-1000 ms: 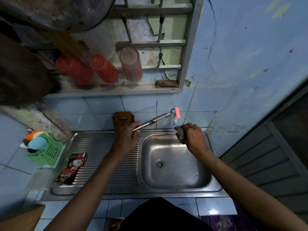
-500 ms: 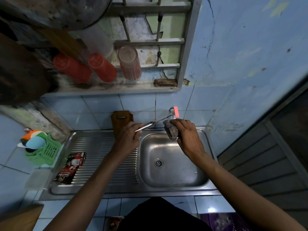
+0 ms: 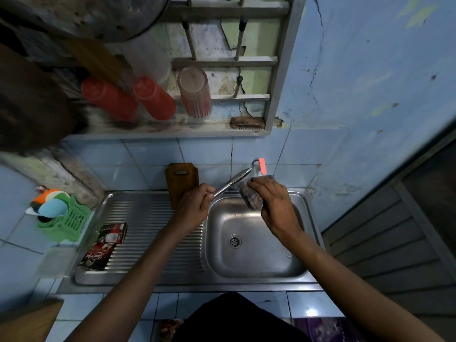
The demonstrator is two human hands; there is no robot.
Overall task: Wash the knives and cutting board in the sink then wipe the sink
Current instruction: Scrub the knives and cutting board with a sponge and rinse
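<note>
A steel sink (image 3: pixel 249 265) with a round drain (image 3: pixel 234 241) lies below my hands. My left hand (image 3: pixel 195 208) grips the free end of the metal tap spout (image 3: pixel 234 180), which runs up to a tap with a red handle (image 3: pixel 262 166). My right hand (image 3: pixel 274 206) holds a crumpled checked cloth (image 3: pixel 249 197) against the spout near the tap. A brown wooden cutting board (image 3: pixel 181 180) stands against the tiled wall behind my left hand. No water is visible.
A ribbed draining board (image 3: pixel 145 233) carries dark coffee sachets (image 3: pixel 104 245). A green basket (image 3: pixel 71 220) with sponges sits at the left. Red and clear cups (image 3: pixel 153 97) and a brush (image 3: pixel 246 122) rest on the shelf above.
My right hand has moved left and up from the sink's back rim to the tap spout, carrying the cloth. My left hand has stayed on the spout end.
</note>
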